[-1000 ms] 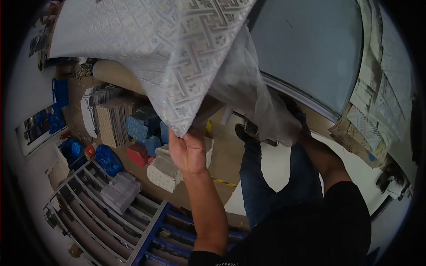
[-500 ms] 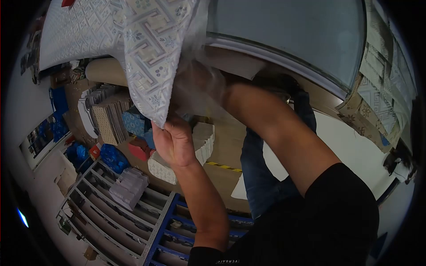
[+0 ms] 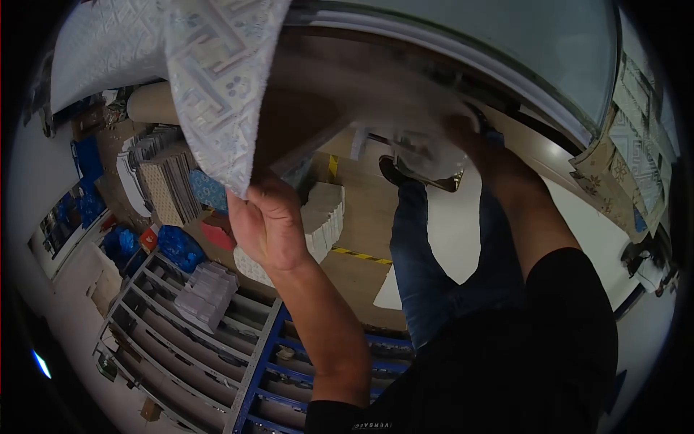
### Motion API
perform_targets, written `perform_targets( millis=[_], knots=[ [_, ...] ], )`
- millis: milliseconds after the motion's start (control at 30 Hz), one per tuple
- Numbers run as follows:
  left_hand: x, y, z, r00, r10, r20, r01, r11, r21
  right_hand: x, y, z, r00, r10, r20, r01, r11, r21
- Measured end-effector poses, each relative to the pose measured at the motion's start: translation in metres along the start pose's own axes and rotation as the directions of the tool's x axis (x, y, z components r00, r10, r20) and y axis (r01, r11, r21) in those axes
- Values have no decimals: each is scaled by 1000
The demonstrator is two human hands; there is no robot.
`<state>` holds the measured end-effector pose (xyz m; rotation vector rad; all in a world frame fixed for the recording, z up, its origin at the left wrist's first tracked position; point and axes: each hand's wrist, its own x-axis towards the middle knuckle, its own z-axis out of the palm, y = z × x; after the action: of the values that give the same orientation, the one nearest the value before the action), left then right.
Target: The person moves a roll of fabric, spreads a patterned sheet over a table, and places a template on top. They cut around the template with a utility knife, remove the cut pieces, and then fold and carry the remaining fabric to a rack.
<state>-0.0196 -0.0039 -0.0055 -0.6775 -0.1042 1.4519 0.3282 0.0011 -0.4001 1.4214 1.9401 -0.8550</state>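
My left hand [image 3: 266, 226] is closed, thumb and fingers pinching the lower corner of a pale sheet of fabric [image 3: 217, 79] with a geometric and floral pattern. The sheet hangs down from the upper left. Right of it, a thin translucent film [image 3: 390, 94] stretches, blurred, across to my right hand [image 3: 463, 129]. That hand is dark and smeared by motion, and its fingers do not show clearly, but the film trails from it. Behind the film lies a dark brown surface [image 3: 300, 108], partly covered by it.
A glass-topped surface [image 3: 506, 36] with a pale edge runs along the top right. Patterned pieces [image 3: 629, 166] hang at the right. Stacked panels [image 3: 170, 188], blue bags [image 3: 179, 247] and a slatted metal rack [image 3: 195, 347] are on the left. A white sheet [image 3: 452, 231] lies near my legs.
My right hand has swung right and slightly up, drawing the translucent film out with it. My left hand has shifted a little left with the fabric corner, and the view has turned slightly.
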Motion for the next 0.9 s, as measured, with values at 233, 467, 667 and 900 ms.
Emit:
perform_targets(
  millis=[233, 467, 667, 900],
  knots=[
    [8, 0, 3, 999, 33, 16, -34, 998, 50, -214, 255, 129, 961, 263, 82, -272, 952, 142],
    [7, -12, 12, 996, 40, -82, -33, 996, 84, -120, 123, 57, 963, 91, -255, -21, 964, 266],
    [5, -15, 8, 994, 84, -63, -79, 994, 72, 78, 33, -24, 741, 54, -670, 354, 815, 458],
    [8, -11, -7, 992, 112, 65, -120, 983, 142, 101, -51, -72, 933, 5, -360, 192, 838, 510]
  ],
)
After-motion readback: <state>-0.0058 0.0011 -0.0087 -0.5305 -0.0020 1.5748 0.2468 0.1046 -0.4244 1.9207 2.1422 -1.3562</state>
